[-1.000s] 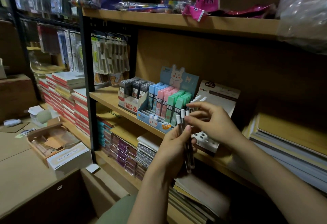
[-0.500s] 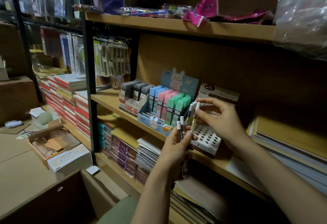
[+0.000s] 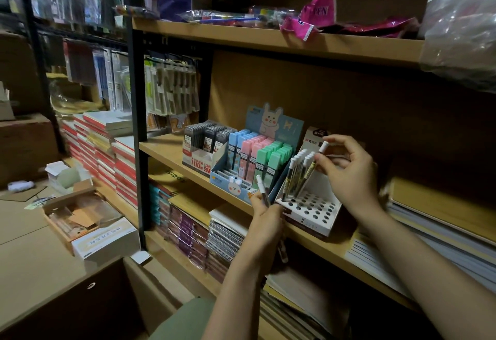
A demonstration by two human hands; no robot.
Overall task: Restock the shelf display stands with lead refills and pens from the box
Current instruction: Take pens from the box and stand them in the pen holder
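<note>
White-capped pen (image 3: 316,159) is pinched in the right hand (image 3: 346,170), thumb & fingers curled on its upper part, lower end down at the white holed pen stand (image 3: 311,209) on the middle shelf (image 3: 166,149). A few more pens (image 3: 295,176) stand upright in the stand's back-left holes. Left hand (image 3: 265,219) grips another white-capped pen (image 3: 261,189), poss. more than one, hard to tell in the dim light, just in front of the stand. Pastel lead refills (image 3: 255,157) sit in the bunny display (image 3: 268,122) beside the stand, w/ dark refills (image 3: 206,138) further left. Open cardboard box (image 3: 77,210) lies on the desk, well apart.
</note>
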